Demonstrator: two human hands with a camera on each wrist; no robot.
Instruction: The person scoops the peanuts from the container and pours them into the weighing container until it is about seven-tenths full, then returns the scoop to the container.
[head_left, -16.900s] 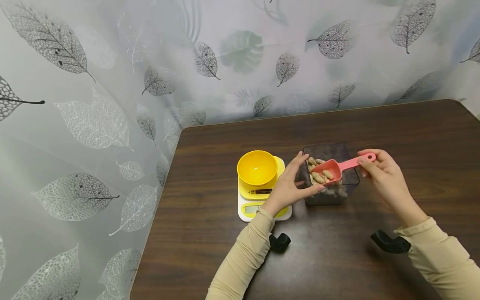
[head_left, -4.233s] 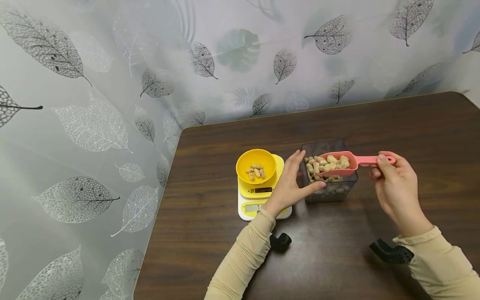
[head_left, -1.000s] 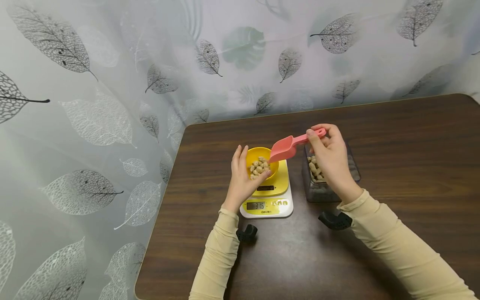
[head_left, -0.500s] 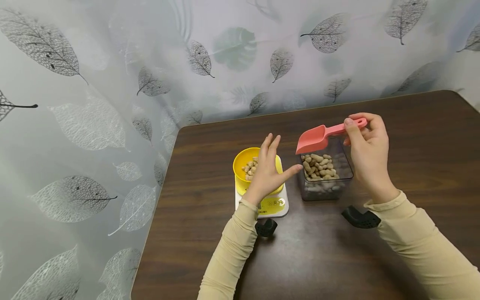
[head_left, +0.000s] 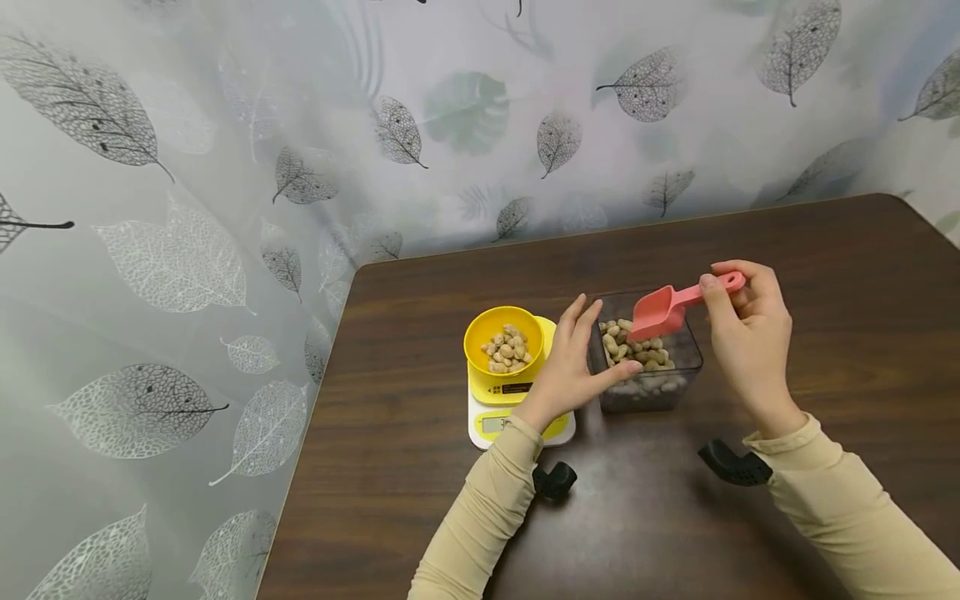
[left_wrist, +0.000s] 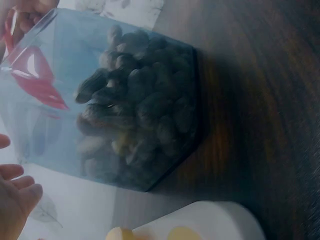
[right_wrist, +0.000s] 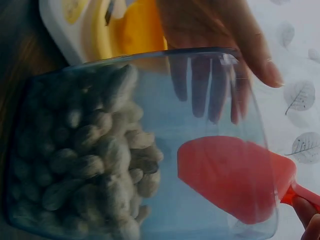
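My right hand [head_left: 753, 350] pinches the handle of a pink scoop [head_left: 655, 315]. The scoop's blade points down into a clear grey container [head_left: 637, 400] partly filled with peanuts [right_wrist: 110, 155]; in the right wrist view a gap shows between blade and peanuts. No peanuts show in the scoop. My left hand [head_left: 566, 375] has its fingers spread at the container's left side; whether they touch it I cannot tell. Left of it, a yellow bowl [head_left: 480, 337] with several peanuts [head_left: 507, 350] stands on a yellow and white kitchen scale [head_left: 479, 417]. My left wrist partly hides the scale's display.
The dark wooden table [head_left: 390, 400] has its left edge beyond the scale. A leaf-patterned curtain [head_left: 337, 125] hangs behind and to the left. Black wrist devices [head_left: 553, 481] stick out below both forearms.
The scoop has gone from over the bowl to the right, then down into the container. My left hand has left the bowl for the container's side. The bowl, bare 16.9 seconds ago, holds peanuts.
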